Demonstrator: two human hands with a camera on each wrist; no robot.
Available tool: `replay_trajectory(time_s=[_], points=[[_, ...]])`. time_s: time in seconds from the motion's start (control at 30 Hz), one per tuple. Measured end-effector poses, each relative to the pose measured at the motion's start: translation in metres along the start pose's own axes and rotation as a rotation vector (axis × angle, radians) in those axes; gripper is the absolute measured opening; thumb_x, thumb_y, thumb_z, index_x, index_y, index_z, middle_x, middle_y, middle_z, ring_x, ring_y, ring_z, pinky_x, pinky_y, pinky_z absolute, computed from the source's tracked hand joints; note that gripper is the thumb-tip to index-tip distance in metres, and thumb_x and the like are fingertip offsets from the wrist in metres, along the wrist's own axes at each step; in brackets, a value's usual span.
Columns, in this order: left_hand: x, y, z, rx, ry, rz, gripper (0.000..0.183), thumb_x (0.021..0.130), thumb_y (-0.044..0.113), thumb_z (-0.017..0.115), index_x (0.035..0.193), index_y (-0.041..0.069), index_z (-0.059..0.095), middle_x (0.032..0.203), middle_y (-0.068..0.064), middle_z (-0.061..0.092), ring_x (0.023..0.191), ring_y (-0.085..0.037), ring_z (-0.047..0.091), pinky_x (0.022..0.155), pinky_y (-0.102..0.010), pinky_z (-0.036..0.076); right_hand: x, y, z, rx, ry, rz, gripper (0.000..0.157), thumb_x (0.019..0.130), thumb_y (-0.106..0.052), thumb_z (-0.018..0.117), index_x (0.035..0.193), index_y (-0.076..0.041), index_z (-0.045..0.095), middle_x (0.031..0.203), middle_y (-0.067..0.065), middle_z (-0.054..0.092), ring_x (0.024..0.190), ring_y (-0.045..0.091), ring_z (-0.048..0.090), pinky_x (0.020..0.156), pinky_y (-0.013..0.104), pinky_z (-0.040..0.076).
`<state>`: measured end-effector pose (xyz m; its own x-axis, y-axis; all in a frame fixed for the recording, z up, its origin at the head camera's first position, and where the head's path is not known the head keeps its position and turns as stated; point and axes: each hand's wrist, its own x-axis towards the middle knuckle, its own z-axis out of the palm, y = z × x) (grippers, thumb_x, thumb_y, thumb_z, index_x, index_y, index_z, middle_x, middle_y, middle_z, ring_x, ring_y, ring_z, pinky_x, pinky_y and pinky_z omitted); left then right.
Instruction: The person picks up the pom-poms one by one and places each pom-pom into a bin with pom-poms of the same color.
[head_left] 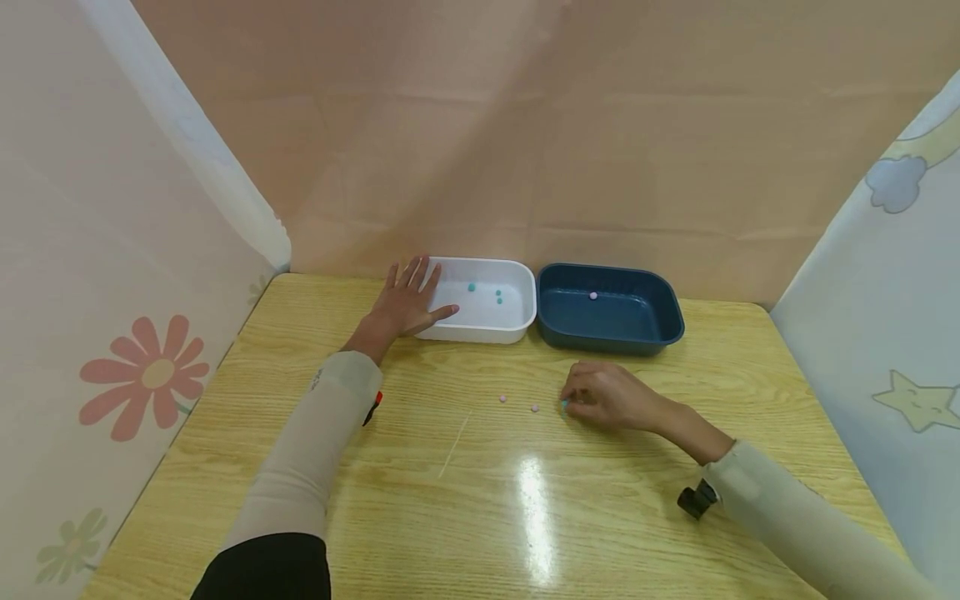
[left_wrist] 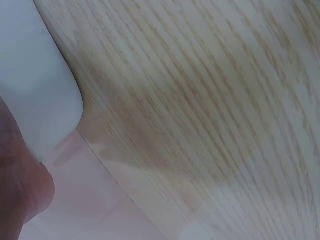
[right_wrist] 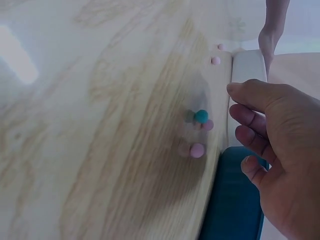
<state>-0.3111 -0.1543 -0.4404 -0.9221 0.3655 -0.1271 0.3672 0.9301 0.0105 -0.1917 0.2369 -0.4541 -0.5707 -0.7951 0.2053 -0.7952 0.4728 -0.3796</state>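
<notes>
My left hand (head_left: 408,304) lies with spread fingers over the left end of the white tub (head_left: 476,336), thumb reaching inside. Several small teal balls (head_left: 471,287) lie in that tub. Low over the table, my right hand (head_left: 603,395) has its fingers bent at a teal ball (head_left: 564,405). In the right wrist view that teal ball (right_wrist: 201,116) sits on the table beside a pink ball (right_wrist: 207,125), with another pink ball (right_wrist: 197,150) close by. There the right hand (right_wrist: 280,130) shows a gap between thumb and fingers. Two more pink balls (head_left: 535,408) lie to its left.
The dark blue tub (head_left: 611,340) stands right of the white one, with a pink ball (head_left: 593,296) in it. Both stand at the back of the wooden table (head_left: 420,500), before a brown backdrop (head_left: 600,150). Patterned panels (head_left: 870,333) flank the table.
</notes>
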Motion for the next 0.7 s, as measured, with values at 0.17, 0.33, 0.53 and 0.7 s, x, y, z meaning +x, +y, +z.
replay_trajectory(time_s=[0.17, 0.33, 0.53, 0.7], points=[[-0.001, 0.0, 0.0, -0.006, 0.003, -0.002, 0.097, 0.103, 0.076, 0.022, 0.171, 0.011, -0.003, 0.177, -0.016, -0.011, 0.164, -0.034, -0.01, 0.129, -0.06, -0.007, 0.006, 0.0, -0.003, 0.011, 0.006, -0.005, 0.012, 0.087, -0.007, 0.086, 0.098, -0.01, 0.081, 0.095, -0.003, 0.072, 0.081, 0.012, 0.066, 0.071, 0.029, 0.057], [0.0, 0.0, 0.002, -0.002, 0.004, 0.0, 0.098, 0.103, 0.077, 0.022, 0.171, 0.011, -0.003, 0.177, -0.016, -0.012, 0.164, -0.034, -0.01, 0.129, -0.06, -0.007, 0.011, 0.001, -0.005, 0.025, 0.011, -0.013, 0.01, 0.089, -0.007, 0.084, 0.099, -0.009, 0.081, 0.095, -0.002, 0.072, 0.083, 0.014, 0.066, 0.072, 0.03, 0.057], [0.002, 0.0, 0.002, 0.016, 0.002, -0.001, 0.098, 0.103, 0.076, 0.023, 0.171, 0.011, -0.003, 0.177, -0.016, -0.012, 0.164, -0.034, -0.009, 0.129, -0.06, -0.006, 0.019, 0.0, -0.01, 0.021, 0.008, 0.01, 0.009, 0.09, -0.009, 0.084, 0.099, -0.009, 0.081, 0.095, -0.002, 0.071, 0.083, 0.015, 0.065, 0.073, 0.031, 0.057], [0.001, 0.0, 0.001, 0.013, 0.005, -0.007, 0.098, 0.103, 0.077, 0.022, 0.171, 0.011, -0.002, 0.177, -0.016, -0.011, 0.164, -0.034, -0.009, 0.129, -0.06, -0.005, 0.026, 0.0, -0.014, -0.011, 0.008, 0.023, 0.011, 0.089, -0.009, 0.085, 0.099, -0.01, 0.082, 0.094, -0.003, 0.07, 0.084, 0.014, 0.064, 0.073, 0.031, 0.057]])
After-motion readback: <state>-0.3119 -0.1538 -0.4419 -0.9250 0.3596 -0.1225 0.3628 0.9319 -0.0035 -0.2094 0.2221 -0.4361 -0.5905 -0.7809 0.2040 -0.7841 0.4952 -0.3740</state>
